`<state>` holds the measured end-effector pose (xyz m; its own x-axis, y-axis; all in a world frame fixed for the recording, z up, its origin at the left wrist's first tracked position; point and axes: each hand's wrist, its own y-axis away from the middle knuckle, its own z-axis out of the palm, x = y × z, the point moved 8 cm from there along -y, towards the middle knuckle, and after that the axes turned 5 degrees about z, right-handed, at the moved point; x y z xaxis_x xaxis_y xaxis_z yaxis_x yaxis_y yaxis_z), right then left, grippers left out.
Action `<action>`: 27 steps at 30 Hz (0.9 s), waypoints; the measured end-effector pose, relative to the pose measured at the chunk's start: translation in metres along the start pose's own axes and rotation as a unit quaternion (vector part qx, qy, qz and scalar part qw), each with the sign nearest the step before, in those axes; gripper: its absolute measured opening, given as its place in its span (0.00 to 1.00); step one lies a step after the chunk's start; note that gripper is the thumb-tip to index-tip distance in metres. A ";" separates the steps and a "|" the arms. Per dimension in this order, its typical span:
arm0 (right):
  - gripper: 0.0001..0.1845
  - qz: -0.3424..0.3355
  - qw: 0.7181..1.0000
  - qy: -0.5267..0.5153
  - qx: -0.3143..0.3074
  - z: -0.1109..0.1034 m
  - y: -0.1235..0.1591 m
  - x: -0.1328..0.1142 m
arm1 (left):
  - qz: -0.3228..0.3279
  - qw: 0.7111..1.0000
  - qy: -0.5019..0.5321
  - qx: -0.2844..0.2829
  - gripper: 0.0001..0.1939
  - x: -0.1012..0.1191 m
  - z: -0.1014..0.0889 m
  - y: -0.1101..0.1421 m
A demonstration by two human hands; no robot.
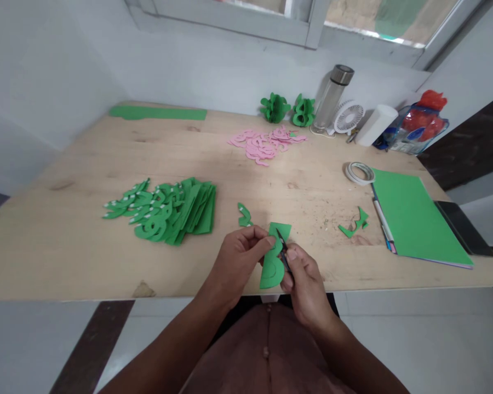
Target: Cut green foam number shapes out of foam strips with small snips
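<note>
Left hand [239,258] pinching green paper [272,273], right hand [308,278] gripping small scissors [286,259] at its curved edge | near counter [94,262] front | probably light, bendable, easily torn; best pinched along straight side

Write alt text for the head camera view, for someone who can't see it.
The left hand holds a green paper piece while the right hand holds scissors against it. On the wooden table, green cutouts lie to the left, pink cutouts farther back, and green sheets to the right.
</note>
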<state>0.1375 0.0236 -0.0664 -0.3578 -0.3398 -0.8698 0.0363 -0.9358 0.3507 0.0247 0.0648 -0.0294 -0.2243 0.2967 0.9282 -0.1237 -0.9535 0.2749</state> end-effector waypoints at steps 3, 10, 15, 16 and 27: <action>0.22 0.005 1.000 0.002 0.004 -0.001 0.000 0.000 | 0.000 1.000 0.003 0.001 0.10 0.001 0.000 0.000; 0.21 0.006 1.000 0.005 0.012 -0.002 0.000 -0.001 | 0.006 1.000 0.001 -0.001 0.10 0.001 -0.001 0.000; 0.19 0.006 1.000 0.004 0.008 -0.002 0.001 -0.001 | 0.002 1.000 -0.001 -0.002 0.09 0.000 -0.001 0.000; 0.19 0.005 1.000 0.002 0.006 -0.002 0.001 -0.001 | 0.002 1.000 0.000 -0.002 0.09 0.001 -0.001 0.000; 0.21 -0.005 1.000 0.005 0.013 0.000 0.001 -0.004 | -0.001 1.000 0.006 -0.008 0.10 0.001 0.001 0.000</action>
<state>0.1395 0.0242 -0.0627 -0.3493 -0.3321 -0.8762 0.0089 -0.9362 0.3513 0.0254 0.0651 -0.0284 -0.2348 0.2998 0.9246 -0.1389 -0.9518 0.2733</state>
